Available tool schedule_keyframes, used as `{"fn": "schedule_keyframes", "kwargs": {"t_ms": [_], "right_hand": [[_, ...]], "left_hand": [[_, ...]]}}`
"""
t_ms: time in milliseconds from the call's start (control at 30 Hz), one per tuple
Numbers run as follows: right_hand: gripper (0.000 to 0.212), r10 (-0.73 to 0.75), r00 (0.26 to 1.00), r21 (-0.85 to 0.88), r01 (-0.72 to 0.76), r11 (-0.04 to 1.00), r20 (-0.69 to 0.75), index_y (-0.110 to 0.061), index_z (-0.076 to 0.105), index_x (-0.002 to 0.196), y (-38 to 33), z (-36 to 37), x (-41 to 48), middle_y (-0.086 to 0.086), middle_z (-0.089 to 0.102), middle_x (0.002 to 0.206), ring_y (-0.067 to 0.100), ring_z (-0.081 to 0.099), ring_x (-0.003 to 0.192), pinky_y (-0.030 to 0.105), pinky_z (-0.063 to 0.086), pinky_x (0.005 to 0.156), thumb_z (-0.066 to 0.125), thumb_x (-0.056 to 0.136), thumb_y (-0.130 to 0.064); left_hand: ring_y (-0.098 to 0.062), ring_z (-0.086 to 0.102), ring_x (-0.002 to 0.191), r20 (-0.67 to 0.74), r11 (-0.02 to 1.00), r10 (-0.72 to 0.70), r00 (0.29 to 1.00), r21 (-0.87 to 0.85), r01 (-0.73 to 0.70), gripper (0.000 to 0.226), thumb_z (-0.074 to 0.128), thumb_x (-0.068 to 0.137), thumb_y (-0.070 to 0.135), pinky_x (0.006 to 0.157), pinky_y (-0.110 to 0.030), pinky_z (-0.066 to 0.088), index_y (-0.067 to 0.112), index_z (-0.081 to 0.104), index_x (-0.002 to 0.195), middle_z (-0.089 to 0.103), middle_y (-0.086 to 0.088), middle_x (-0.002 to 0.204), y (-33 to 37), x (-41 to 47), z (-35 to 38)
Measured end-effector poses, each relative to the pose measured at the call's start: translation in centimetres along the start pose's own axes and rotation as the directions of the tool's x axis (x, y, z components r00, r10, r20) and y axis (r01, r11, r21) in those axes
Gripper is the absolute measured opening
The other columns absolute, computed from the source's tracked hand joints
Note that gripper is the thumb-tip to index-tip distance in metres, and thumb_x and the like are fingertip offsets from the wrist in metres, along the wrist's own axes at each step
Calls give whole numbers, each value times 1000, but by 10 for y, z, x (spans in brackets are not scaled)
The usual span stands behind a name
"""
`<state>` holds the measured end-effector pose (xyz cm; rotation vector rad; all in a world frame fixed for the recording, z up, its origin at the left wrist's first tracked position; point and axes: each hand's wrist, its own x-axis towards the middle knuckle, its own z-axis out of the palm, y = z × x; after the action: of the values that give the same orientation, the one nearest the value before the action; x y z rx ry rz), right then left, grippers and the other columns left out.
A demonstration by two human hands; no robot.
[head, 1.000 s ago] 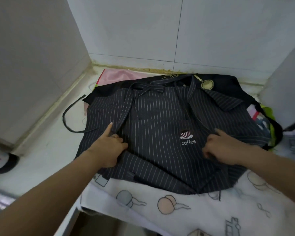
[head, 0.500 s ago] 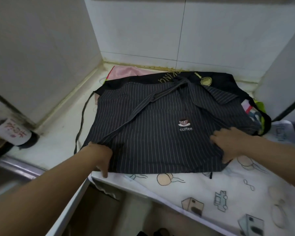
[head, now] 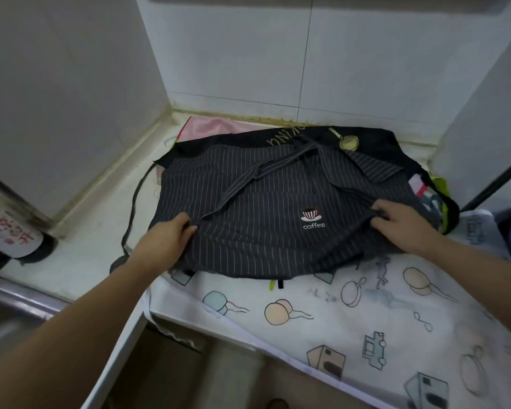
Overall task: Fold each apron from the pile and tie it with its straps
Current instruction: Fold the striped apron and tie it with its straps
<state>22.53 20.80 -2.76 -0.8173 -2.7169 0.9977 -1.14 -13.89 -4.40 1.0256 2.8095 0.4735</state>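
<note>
Nearest edge: the printed white cloth [head: 337, 314] hangs over the front lip of the worktop [head: 80, 255]. Risk: if you drag the fold toward yourself, this cloth may slide off with it.

Hands: your left hand [head: 165, 240] has its grip pinched on the left edge of the striped apron [head: 248, 252]. Your right hand [head: 401, 228] has its grip bunched into the fabric at the right side, fingers curled in. Neither grip is spread. The apron lies on top of the pile, coffee logo [head: 312, 218] facing up, near hem puckered.

Risk: your right grip gathers several creases and may also hold the layer beneath. I cannot tell whether it does. If so, a lift would pull a second apron along.

Middle: a striped strap [head: 242, 184] lies diagonally across the apron face. Fold over it and it is likely trapped inside, leaving you short for the tie. A thin dark strap [head: 132, 208] loops loose on the worktop at left. I cannot tell which apron owns it, and it could snag.

Far: black apron [head: 366, 137] and pink cloth [head: 210, 128] lie underneath, near the tiled wall [head: 278, 69]. The base is uneven, so fold lines may come out crooked.
</note>
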Motion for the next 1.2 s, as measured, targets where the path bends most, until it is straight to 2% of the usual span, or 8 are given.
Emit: {"fn": "schedule_keyframes", "kwargs": {"t_ms": [67,167,333,500,633,767,900,1200], "right_hand": [[8,-46,997,-212,30,977,-69,-13,51,85,5,-6,1,11,61,71,26,60,69,35,44,63,55,90,-17],[22,122,965,-759,100,643,231,-23,50,92,10,-2,-6,2,64,91,20,63,90,31,43,77,46,93,-44],[56,548,761,-891,87,445,348,-17,51,125,7,17,-6,0,57,122,17,54,110,33,44,95,46,89,-60],[68,602,674,-738,-123,663,429,-7,44,134,-5,15,18,7,52,122,19,53,106,31,49,93,72,79,-36],[75,427,798,-259,-345,902,426,-16,36,142,-15,24,43,7,44,140,22,47,122,34,39,104,72,79,-35],[58,347,895,-20,-356,934,282,-14,44,137,-19,44,67,9,42,143,22,45,126,28,36,101,68,85,-25],[36,252,953,78,-267,960,166,-13,58,125,-20,61,93,8,51,135,20,49,120,25,37,98,63,89,-15],[25,222,964,56,-233,971,147,-27,68,94,-15,83,139,4,63,113,18,55,107,25,43,94,61,86,-4]], "left_hand": [[-33,60,74,-106,989,41,993,142,-25,25,41,100,34,59,-35,41,11,49,104,63,-15,82,-2,4,-4],[-25,62,88,204,944,-42,978,329,-28,24,38,100,39,70,-32,46,23,52,113,65,-7,102,-12,4,8],[-23,60,100,413,927,-164,896,374,-2,25,38,101,33,84,-35,48,25,53,119,61,-5,115,-17,-2,27],[-23,57,111,371,897,-185,910,441,3,36,37,97,15,101,-40,38,26,48,130,58,-4,124,2,5,27],[-26,60,99,311,968,-233,921,-17,250,42,43,96,22,89,-41,49,17,44,138,61,-12,119,16,28,33],[-19,59,82,305,846,-296,905,-355,397,47,41,99,22,71,-28,44,10,36,144,60,-12,110,35,54,40],[-26,49,123,300,730,-334,894,-518,446,57,47,99,32,100,-32,37,13,26,148,47,-11,140,44,88,52],[-21,57,105,138,764,-327,935,-543,348,43,55,93,8,81,-25,40,14,44,135,58,-1,105,52,134,75]]}}
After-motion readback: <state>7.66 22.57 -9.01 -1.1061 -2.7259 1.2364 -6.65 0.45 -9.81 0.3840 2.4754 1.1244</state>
